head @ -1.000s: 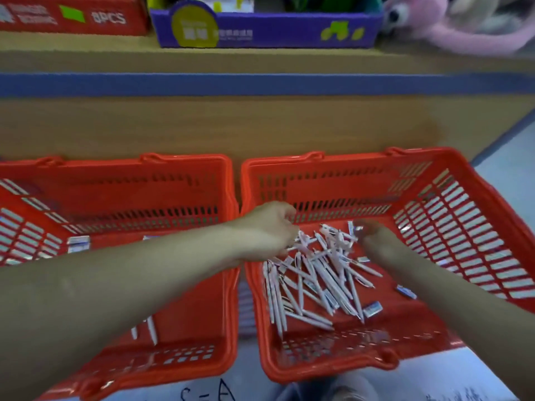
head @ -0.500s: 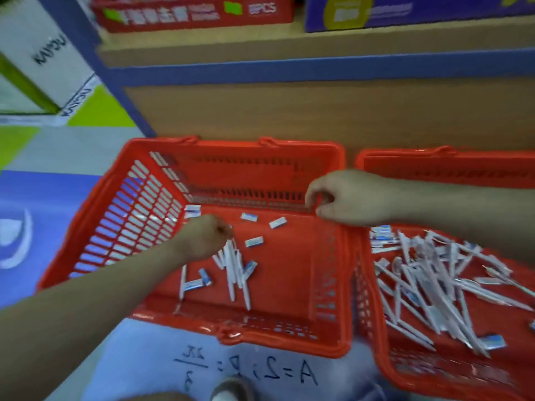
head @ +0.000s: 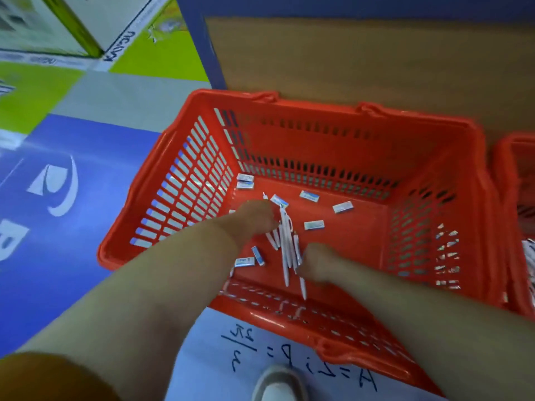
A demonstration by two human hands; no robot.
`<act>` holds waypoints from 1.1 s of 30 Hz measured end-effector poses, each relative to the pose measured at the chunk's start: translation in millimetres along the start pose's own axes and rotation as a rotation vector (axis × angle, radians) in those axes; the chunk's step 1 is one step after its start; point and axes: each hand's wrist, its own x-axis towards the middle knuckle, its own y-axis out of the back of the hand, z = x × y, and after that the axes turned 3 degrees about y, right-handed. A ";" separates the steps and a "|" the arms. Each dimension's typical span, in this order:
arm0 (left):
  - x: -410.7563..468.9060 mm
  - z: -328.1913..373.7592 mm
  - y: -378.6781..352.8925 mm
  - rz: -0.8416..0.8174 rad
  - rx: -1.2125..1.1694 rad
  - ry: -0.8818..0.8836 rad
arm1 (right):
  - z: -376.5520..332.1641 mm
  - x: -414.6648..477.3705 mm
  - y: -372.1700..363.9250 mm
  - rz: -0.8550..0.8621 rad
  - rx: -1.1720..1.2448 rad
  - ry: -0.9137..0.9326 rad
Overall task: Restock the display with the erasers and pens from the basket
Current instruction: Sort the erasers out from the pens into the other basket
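Observation:
A red basket stands on the floor against the wooden display base. On its bottom lie a few white pens in a loose bundle. Several small white-and-blue erasers are scattered around them, among them one eraser beside the pens and a pair in the far left corner. My left hand reaches in with its fingers curled over the upper ends of the pens. My right hand has its fingers curled round their lower part. The image is blurred.
A second red basket stands at the right edge and touches the first. The wooden display base rises behind both. Blue and green floor graphics lie to the left. My shoe is below the basket on white floor with writing.
The view has swung left and down from the right basket to the left one. My left hand stayed at the pens, and my right hand came down from the basket rim to them.

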 end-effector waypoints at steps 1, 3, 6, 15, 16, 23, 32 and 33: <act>2.1 2.5 -2.9 0.003 -0.008 0.029 | -0.3 4.2 -8.5 0.012 -0.010 -0.018; 10.4 7.1 -10.9 0.059 -0.097 0.093 | -0.6 9.9 -20.3 0.045 -0.013 -0.052; 20.6 12.0 -17.7 0.068 -0.266 0.192 | -3.5 13.4 -22.3 0.164 0.006 -0.120; 32.9 -0.9 -15.2 0.083 -0.323 0.226 | -23.4 30.5 -23.2 0.337 -0.006 -0.163; 33.4 -3.3 -12.1 0.082 -0.324 0.213 | -24.6 30.9 -23.0 0.342 -0.045 -0.153; 17.4 -36.3 -0.2 -0.114 -0.437 0.158 | -26.3 27.5 -11.5 0.235 -0.276 -0.083; -16.3 -49.6 33.5 -0.054 -0.861 0.176 | -2.1 9.5 18.6 -0.020 -0.049 -0.048; -23.0 -45.6 39.8 -0.068 -1.004 0.166 | 0.6 4.8 31.3 -0.068 0.040 -0.037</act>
